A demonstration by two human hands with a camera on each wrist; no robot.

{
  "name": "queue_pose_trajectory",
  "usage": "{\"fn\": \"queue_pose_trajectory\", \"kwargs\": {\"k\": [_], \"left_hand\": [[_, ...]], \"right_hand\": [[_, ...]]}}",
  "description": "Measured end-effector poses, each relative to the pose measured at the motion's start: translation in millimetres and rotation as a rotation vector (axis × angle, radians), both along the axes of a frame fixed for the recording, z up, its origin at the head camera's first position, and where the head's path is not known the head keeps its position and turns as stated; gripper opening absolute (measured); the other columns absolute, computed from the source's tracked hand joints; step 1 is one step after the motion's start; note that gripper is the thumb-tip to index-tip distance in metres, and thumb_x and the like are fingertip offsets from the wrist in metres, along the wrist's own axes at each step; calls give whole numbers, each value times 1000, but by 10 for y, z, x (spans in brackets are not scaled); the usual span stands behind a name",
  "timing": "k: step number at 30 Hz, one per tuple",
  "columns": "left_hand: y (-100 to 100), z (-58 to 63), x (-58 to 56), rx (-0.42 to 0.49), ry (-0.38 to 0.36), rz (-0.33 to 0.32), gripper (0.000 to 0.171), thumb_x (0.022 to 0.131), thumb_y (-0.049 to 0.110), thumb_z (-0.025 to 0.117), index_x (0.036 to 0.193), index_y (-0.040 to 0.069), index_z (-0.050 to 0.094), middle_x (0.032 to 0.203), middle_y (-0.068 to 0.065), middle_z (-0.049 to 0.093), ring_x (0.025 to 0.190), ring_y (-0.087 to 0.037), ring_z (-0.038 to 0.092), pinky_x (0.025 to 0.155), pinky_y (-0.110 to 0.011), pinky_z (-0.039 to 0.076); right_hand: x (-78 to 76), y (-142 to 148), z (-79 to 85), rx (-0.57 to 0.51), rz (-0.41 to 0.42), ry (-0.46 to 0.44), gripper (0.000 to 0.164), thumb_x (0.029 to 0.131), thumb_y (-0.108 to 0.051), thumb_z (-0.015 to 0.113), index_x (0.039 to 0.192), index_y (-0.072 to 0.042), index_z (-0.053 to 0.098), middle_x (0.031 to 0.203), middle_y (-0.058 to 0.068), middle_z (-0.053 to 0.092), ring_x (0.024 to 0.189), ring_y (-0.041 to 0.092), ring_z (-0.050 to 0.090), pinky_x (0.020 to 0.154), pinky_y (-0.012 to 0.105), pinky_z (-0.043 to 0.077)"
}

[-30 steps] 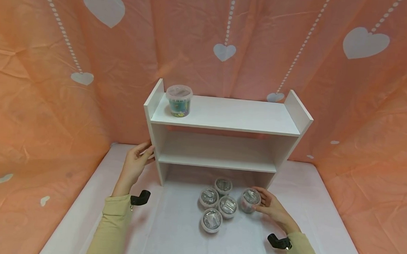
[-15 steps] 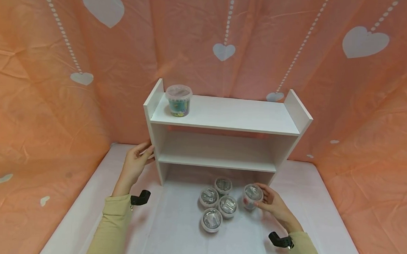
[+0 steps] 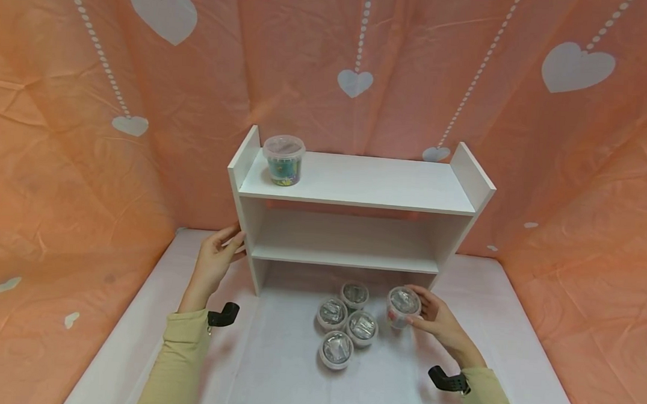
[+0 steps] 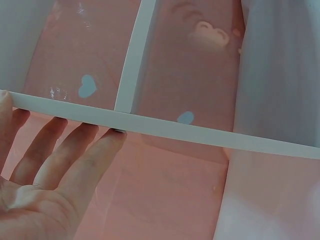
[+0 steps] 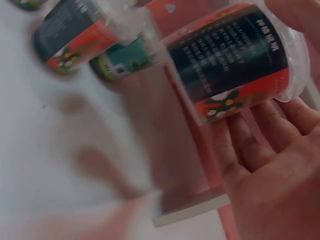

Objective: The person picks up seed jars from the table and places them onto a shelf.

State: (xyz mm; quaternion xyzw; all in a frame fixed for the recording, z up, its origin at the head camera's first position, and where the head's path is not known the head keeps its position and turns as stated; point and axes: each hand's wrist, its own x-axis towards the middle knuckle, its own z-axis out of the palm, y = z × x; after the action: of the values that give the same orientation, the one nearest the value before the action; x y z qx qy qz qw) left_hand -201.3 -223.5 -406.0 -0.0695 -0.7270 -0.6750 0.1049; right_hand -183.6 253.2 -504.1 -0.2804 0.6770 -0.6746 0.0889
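Observation:
With thumb and fingers, my right hand (image 3: 447, 330) holds a clear lidded plastic tub (image 3: 403, 302) above the table, just in front of the shelf's right end. In the right wrist view that tub (image 5: 227, 60) shows a dark and red label with white lettering, tilted in this view. My left hand (image 3: 214, 260) rests against the left side panel of a white shelf unit (image 3: 349, 239). The left wrist view has its fingers (image 4: 80, 160) extended, tips touching the panel edge. One tub (image 3: 284, 161) with a teal label stands at the left of the top shelf.
Several more lidded tubs (image 3: 362, 328) stand close together on the white-covered table (image 3: 273, 368), left of the held one. An orange-pink cloth (image 3: 319, 63) with white hearts hangs behind the shelf and along both sides.
My right hand has raised the tub from the table and moved it slightly forward, toward the shelf. The left hand and the other tubs have stayed in place.

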Motion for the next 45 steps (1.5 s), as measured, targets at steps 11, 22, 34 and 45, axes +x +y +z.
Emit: {"fn": "queue_pose_trajectory", "kwargs": {"k": [11,22,34,45], "left_hand": [[0,0,7,4,-2,1,50,99,20,54,142,-2,41,142,-20,43,120,-37,50,93,-46,47],[4,14,10,13,-10,-10,50,99,18,54,142,-2,41,143,-20,41,122,-37,49,94,-48,46],[-5,-4,3,5,-15,-1,51,99,19,55,142,-3,40,142,-21,42,121,-38,49,93,-48,46],[3,6,7,5,-4,0,50,99,18,54,142,-3,40,142,-21,42,121,-38,49,93,-49,46]], "right_hand": [[53,-28,216,-6,17,-2,58,88,10,61,139,12,33,128,4,53,113,15,54,91,25,49],[62,-142,425,5,33,19,56,89,9,60,140,7,37,131,9,51,116,19,53,94,27,47],[82,-246,665,-16,108,31,58,90,8,60,142,6,34,135,13,47,118,22,51,96,30,47],[65,-308,749,-36,134,71,57,88,10,60,140,10,35,134,12,50,118,21,52,96,29,47]]}}
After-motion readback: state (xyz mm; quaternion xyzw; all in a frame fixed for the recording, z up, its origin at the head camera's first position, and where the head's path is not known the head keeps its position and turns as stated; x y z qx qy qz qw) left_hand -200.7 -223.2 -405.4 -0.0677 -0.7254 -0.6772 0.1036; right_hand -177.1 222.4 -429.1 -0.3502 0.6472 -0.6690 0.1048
